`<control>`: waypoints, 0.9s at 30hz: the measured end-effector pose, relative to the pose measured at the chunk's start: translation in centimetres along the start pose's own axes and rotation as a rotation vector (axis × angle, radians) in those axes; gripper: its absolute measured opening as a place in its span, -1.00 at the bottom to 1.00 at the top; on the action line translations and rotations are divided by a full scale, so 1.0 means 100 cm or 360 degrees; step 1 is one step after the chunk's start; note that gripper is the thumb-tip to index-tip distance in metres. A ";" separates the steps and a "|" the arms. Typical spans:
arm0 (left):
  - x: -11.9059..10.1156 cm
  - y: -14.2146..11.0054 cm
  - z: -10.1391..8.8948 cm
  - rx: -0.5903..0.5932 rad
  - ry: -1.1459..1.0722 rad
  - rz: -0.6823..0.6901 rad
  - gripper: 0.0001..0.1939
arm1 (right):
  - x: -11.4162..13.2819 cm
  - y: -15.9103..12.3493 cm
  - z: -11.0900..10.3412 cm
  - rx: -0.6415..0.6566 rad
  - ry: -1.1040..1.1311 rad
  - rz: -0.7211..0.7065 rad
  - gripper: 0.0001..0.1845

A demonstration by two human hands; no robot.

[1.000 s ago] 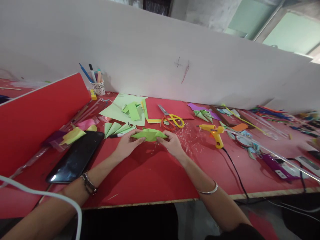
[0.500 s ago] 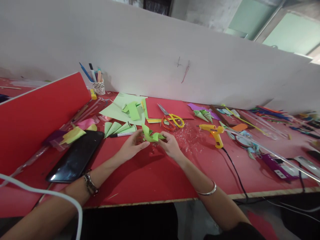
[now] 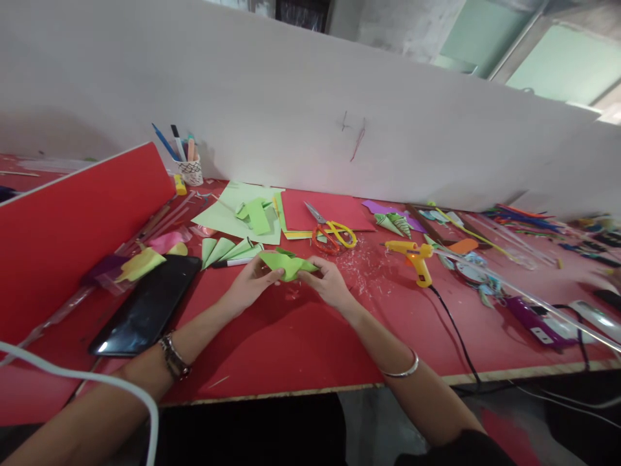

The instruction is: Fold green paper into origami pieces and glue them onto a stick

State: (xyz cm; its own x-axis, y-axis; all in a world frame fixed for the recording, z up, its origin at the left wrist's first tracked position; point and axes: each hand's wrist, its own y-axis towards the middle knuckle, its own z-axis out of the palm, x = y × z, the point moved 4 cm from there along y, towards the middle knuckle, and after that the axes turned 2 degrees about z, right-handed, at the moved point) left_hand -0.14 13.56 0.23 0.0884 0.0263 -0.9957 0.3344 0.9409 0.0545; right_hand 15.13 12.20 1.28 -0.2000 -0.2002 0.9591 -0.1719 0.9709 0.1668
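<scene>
"What's held?"
"Green paper (image 3: 287, 265), between the hands — left hand (image 3: 248, 285) and right hand (image 3: 330, 285) each pinching an end, thumb closed on it."
"Its far side?"
"Hidden."
"The marker (image 3: 235, 262)?"
"Just beyond the left hand — one end hard to make out."

Matt green paper (image 3: 287, 264), glossy blk phone (image 3: 148, 307), metal/plastic scissors (image 3: 322, 221), plastic glue gun (image 3: 418, 260) & smooth red tabletop (image 3: 291, 353) w/ rough edge (image 3: 262, 396).
</scene>
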 end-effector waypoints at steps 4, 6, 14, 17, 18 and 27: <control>0.002 0.002 -0.001 -0.0036 -0.0105 0.0038 -0.55 | -0.003 0.001 -0.002 -0.0036 -0.0011 0.0008 -0.81; -0.001 0.002 0.001 0.0002 -0.0176 0.0057 -0.50 | -0.004 0.002 -0.003 -0.0043 -0.0009 0.0002 -0.81; -0.012 -0.004 0.007 0.0161 -0.0034 0.0008 -0.48 | -0.001 -0.001 0.002 0.0036 0.0083 -0.0016 -0.83; -0.010 -0.004 0.006 0.0115 0.0041 0.0000 -0.60 | -0.002 0.001 -0.001 -0.0012 0.0027 -0.0025 -0.82; -0.010 -0.003 0.006 0.0111 0.0065 0.0002 -0.63 | -0.003 0.001 -0.002 -0.0024 0.0009 -0.0033 -0.82; -0.014 -0.004 0.001 -0.0043 0.0189 0.0090 -0.75 | -0.011 0.002 -0.002 -0.0156 0.0518 0.0166 -0.77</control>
State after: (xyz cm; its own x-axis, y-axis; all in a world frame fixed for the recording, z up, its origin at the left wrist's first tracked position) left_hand -0.29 13.15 1.62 -0.0059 0.1181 -0.9930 0.3067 0.9454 0.1106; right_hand 15.50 12.64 0.26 0.1090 -0.0621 0.9921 -0.0700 0.9951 0.0700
